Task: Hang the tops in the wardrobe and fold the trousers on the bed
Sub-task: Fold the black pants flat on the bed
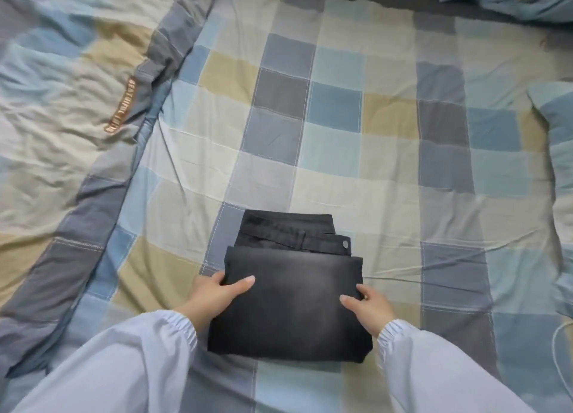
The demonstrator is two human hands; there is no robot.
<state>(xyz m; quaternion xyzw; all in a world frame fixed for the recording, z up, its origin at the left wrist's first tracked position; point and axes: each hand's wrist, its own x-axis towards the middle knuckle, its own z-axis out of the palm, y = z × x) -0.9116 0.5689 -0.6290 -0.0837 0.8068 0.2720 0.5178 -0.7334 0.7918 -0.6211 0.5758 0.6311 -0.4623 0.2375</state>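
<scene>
Low in the frame's centre, the folded black trousers (290,291) lay on the bed (341,133). The left hand (214,294) and right hand (372,304) pinched its side edges, thumbs on top. Thick denim, likely heavy and floppy; best supported from underneath.

Both arms reach forward, pale blue sleeves with elastic cuffs. Left hand (217,293) pinches the left edge of the folded trousers (291,301), thumb on top. Right hand (370,304) grips the right edge, thumb on top.
</scene>
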